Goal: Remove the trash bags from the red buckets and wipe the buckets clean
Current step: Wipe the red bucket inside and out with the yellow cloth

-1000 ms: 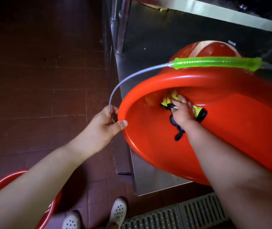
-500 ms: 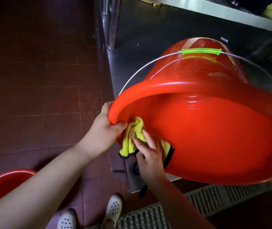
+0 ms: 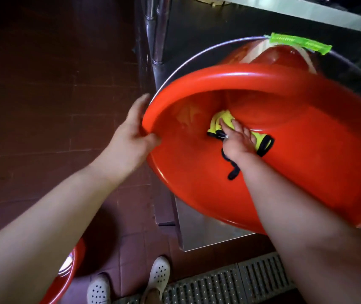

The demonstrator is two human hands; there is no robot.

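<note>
We grip the tipped bucket (image 3: 263,172) by its rim, left hand (image 3: 129,141) clamped there: light, stiff, glossy, likely slippery. Right hand (image 3: 237,142) fingers lie flat, pressing the soft cloth (image 3: 224,118) to the inner wall.

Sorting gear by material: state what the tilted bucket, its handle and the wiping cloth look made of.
Red bucket: glossy moulded plastic, judging by the sharp highlights on its rolled rim. Handle: thin silvery wire, likely metal, with a translucent green sleeve, probably plastic. Yellow cloth: soft folded fabric with black edging, perhaps microfibre.
</note>
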